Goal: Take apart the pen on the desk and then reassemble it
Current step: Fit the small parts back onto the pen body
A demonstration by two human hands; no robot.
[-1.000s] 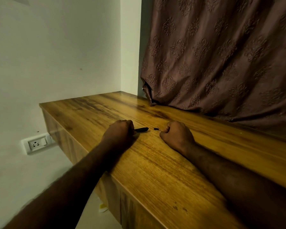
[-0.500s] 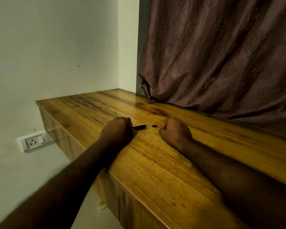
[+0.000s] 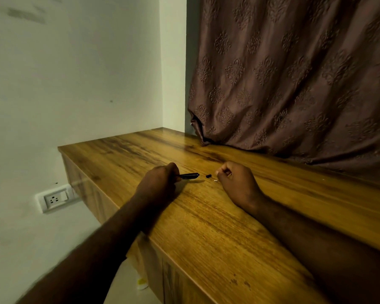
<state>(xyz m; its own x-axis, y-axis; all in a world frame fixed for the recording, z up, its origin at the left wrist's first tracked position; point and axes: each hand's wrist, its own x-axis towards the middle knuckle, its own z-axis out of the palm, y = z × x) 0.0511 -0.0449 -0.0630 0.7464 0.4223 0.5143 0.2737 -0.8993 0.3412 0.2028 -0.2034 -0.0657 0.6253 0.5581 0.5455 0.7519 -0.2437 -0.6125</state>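
Left hand (image 3: 160,183): fingers curled tight around the rear of the black pen body (image 3: 189,175), whose front end projects to the right, lying low over the wooden desk (image 3: 206,227). Whether it rests on the surface or sits just above it cannot be told.

Right hand (image 3: 237,183): fingers folded loosely inward, thumb and forefinger drawn together at the tip. Whether anything is pinched there cannot be told; the hand is raised and turned a little more than half a second ago.

Change noted: a second ago the right fist sat directly against a small dark piece beside the pen's front end. Now that small black piece (image 3: 208,176) lies apart on the desk, between the pen body and the right hand, and a small pale piece (image 3: 215,180) lies just beside the right hand's fingertips, touching neither hand as far as can be seen. The gap between the hands has widened slightly.

Assessment: disassembly appears under way, with at least two small parts off the body. Further parts may remain inside; this cannot be confirmed. The loose pieces are tiny and could roll on the smooth surface.

A patterned curtain (image 3: 294,73) hangs behind the desk.
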